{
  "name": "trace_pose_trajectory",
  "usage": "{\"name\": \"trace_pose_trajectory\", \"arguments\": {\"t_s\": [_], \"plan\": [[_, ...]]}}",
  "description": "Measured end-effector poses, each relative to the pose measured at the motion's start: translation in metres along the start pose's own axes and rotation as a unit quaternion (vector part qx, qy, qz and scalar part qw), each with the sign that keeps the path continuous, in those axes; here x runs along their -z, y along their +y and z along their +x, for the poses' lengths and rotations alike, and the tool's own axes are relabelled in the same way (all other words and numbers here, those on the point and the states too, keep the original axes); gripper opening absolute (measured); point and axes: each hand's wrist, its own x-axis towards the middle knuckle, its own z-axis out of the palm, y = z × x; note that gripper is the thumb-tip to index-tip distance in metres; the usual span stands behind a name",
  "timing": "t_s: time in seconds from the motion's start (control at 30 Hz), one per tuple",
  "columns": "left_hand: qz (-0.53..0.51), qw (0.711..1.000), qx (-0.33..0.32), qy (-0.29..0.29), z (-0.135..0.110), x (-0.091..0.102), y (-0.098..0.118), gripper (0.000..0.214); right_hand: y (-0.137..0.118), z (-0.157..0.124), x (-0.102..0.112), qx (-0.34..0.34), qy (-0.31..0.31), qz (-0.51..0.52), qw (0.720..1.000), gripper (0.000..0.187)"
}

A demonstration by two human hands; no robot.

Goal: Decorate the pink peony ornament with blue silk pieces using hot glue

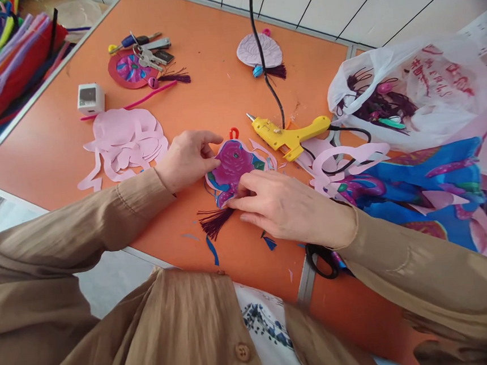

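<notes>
One charm (238, 159), pinched low by your right hand (277, 202), steadied by your left hand (188, 160), fingers spread: best kept flat, tassel (215, 223) clear.

1. Purple-and-blue flower-shaped ornament (234, 162): smooth printed face, satin-like sheen.
2. Dark purple tassel (215, 223): fine loose thread.
3. Yellow pistol-shaped glue gun (293, 136): smooth plastic, metal nozzle (250, 116).
4. Orange rectangular tabletop (214, 94): smooth, faintly glossy.
5. Pale pink curved cut-outs (123, 130): matt, smooth; paper or felt unclear.
6. White crumpled bag (363, 64): thin translucent plastic.
7. Blue-and-purple patterned sheet (454, 155): glossy, satin-like cloth.
8. Silver keys (146, 59): shiny metal.
9. Brown long sleeve (138, 206): creased woven cloth.
</notes>
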Motion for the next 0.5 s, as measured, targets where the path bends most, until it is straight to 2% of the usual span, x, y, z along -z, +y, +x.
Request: {"name": "trace_pose_trajectory", "arguments": {"t_s": [0.07,0.17,0.33,0.43,0.5], "plan": [[-0.005,1.000,-0.005,0.005,0.001,-0.001,-0.003,0.044,0.002,-0.003,0.001,-0.004,0.030,0.026,0.999,0.021],[-0.023,0.999,-0.023,0.015,0.004,-0.001,-0.007,0.044,0.006,-0.007,0.005,-0.040,0.111,0.101,0.988,0.023],[-0.063,0.997,-0.034,-0.029,0.008,0.008,-0.008,0.031,0.015,-0.014,0.011,-0.165,0.237,0.182,0.940,0.017],[-0.080,0.995,-0.023,-0.054,0.009,0.017,-0.006,0.024,0.021,-0.014,0.006,-0.236,0.277,0.231,0.902,0.020],[-0.084,0.994,-0.022,-0.063,0.009,0.022,-0.005,0.024,0.025,-0.013,0.002,-0.256,0.291,0.251,0.887,0.029]]}}
